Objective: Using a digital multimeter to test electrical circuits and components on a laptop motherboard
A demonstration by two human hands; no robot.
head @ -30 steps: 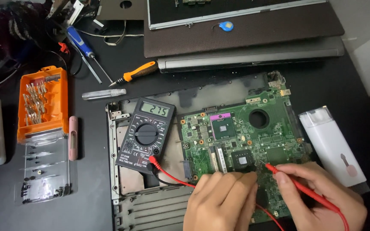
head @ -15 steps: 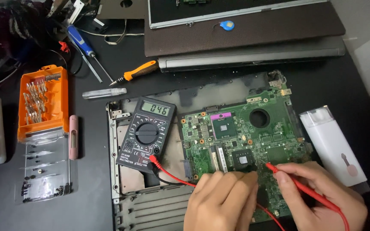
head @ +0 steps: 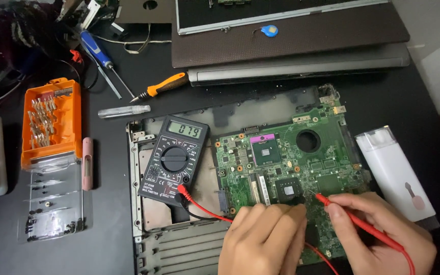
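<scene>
A green circuit board point(head: 281, 158) lies in an opened laptop base point(head: 179, 244). My right hand point(head: 383, 231) grips a red test probe point(head: 355, 219), its tip touching the board right of a black chip point(head: 287, 190). My left hand point(head: 263, 239) rests on the board's lower part with fingers curled; what it holds is hidden. A black multimeter point(head: 175, 158) sits to the left of the board with its display lit, and a red lead point(head: 202, 208) runs from it toward my hands.
An orange bit case point(head: 52, 122) with a clear lid lies at left. Orange-handled point(head: 164, 85) and blue-handled point(head: 95, 48) screwdrivers lie behind the base. A closed laptop and panels point(head: 291, 46) fill the back. A white case point(head: 395, 173) sits at right.
The reading on the multimeter display has changed. Both hands and the red probe stay in nearly the same place.
</scene>
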